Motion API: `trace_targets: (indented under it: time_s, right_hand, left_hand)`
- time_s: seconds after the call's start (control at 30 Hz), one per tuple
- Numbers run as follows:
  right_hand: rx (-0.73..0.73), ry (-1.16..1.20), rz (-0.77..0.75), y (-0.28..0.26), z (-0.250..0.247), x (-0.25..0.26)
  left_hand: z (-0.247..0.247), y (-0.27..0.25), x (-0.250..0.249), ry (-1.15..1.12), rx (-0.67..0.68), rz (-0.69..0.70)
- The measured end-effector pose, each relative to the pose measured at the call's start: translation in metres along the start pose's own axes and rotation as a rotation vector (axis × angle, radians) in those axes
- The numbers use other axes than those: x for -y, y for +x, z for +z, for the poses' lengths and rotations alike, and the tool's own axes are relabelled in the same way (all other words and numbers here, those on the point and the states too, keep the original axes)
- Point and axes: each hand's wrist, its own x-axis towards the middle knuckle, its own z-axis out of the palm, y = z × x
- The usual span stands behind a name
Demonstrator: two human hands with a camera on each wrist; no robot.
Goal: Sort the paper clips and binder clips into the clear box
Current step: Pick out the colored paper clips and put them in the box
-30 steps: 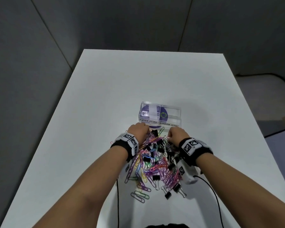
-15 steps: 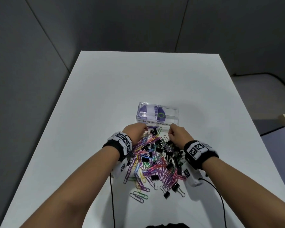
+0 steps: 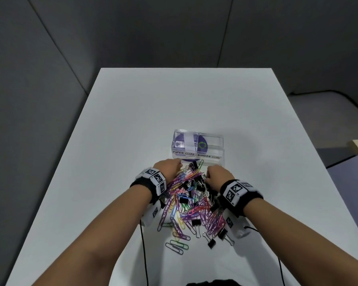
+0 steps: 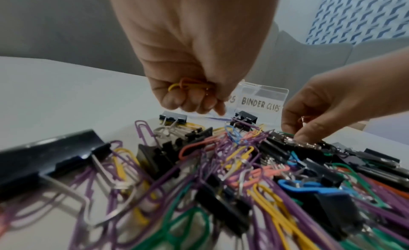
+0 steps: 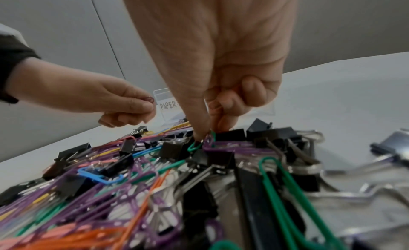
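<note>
Where the white table [image 3: 116, 141] comes nearest the person, a tangled heap of coloured paper clips [image 3: 191, 211] and black binder clips [image 3: 195, 222] lies between both wrists. Over its far edge the left hand [image 3: 168, 165] curls round a few yellow and orange paper clips [image 4: 188, 85], while the right hand [image 3: 216, 176] pinches into the heap at a green paper clip [image 5: 194, 146]. Just beyond stands the clear box [image 3: 197, 146], labelled PAPER CLIPS and BINDER CLIPS.
</note>
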Motion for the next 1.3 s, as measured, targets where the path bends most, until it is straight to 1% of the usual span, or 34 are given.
trace_targets:
  time_s: [0.07,0.13,0.23,0.3,0.37,0.47,0.53,0.67,0.8,0.93,1.07,1.17,1.3]
  right_hand:
    - [0.004,-0.010,0.021,0.000,0.001,0.001]
    - [0.018,-0.002,0.034,0.000,0.002,0.002]
    - [0.024,0.050,0.068,0.001,0.003,0.001]
    - [0.018,0.141,0.078,0.000,0.003,-0.002]
    - [-0.003,0.279,0.071,-0.002,0.001,-0.005]
    - [-0.066,0.457,0.074,-0.008,-0.004,-0.010]
    - [-0.085,0.490,0.074,-0.010,-0.006,-0.012]
    - [-0.062,0.553,0.075,-0.013,-0.008,-0.017]
    - [-0.039,0.561,0.058,-0.011,-0.009,-0.015]
    - [-0.020,0.568,0.088,-0.008,-0.013,-0.010]
    - [-0.026,0.514,0.112,-0.005,-0.011,-0.010]
    - [-0.039,0.483,0.084,-0.005,-0.011,-0.011]
    - [0.071,0.486,0.028,-0.009,-0.014,-0.015]
  left_hand:
    - [0.001,0.002,0.000,-0.011,0.005,-0.001]
    - [0.002,0.001,-0.003,-0.016,-0.001,-0.036]
    - [0.004,0.002,-0.007,0.009,-0.001,-0.059]
    - [0.006,0.005,-0.008,0.005,0.023,-0.055]
    - [0.007,0.007,-0.007,-0.010,0.035,-0.035]
    - [0.008,0.008,-0.006,-0.019,0.063,-0.008]
    - [0.008,0.007,-0.007,-0.067,0.057,0.005]
    - [0.003,0.003,-0.007,-0.193,0.025,0.013]
    - [-0.004,-0.005,-0.001,-0.250,-0.005,0.023]
    - [-0.006,-0.011,0.007,-0.305,-0.020,-0.004]
    - [-0.002,-0.016,0.013,-0.252,0.016,0.010]
    - [0.001,-0.016,0.017,-0.252,0.042,-0.003]
    - [0.003,-0.017,0.020,-0.260,0.058,-0.037]
